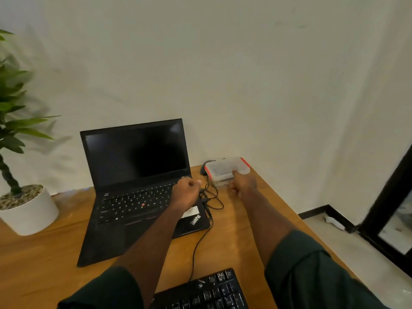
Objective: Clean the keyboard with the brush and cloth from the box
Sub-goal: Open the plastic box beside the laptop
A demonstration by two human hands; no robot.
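- The wooden desk [234,237] carries everything, and both my arms reach out across it toward the far right corner by the wall.
- An open laptop [136,175] with a dark screen sits in the middle, and a potted plant [24,197] stands at the left edge.
- The keyboard [207,291] I am to clean lies nearest me at the bottom of the view, black, with pale specks on its keys; its cable [196,244] runs up toward the laptop's right side.
- The box [226,169] sits at the back of the desk, just right of the laptop, clear plastic with a frosted lid and red clips at its ends. A dark mouse [203,169] lies just behind its left end.
- I judge the box light, stiff and somewhat slick, so it may skid if I tug only one side. The red clips are the place to take it, one hand at each end.
- What is inside is too hazy to make out; I see neither brush nor cloth yet.
- My right hand [242,182] is at the box's near right corner, thumb up against the lid edge, the other fingers curled below; whether they have hold of the wall I cannot tell.
- My left hand [186,189] hovers over the laptop's right keys, fingers curled in, holding nothing, not yet touching the box.
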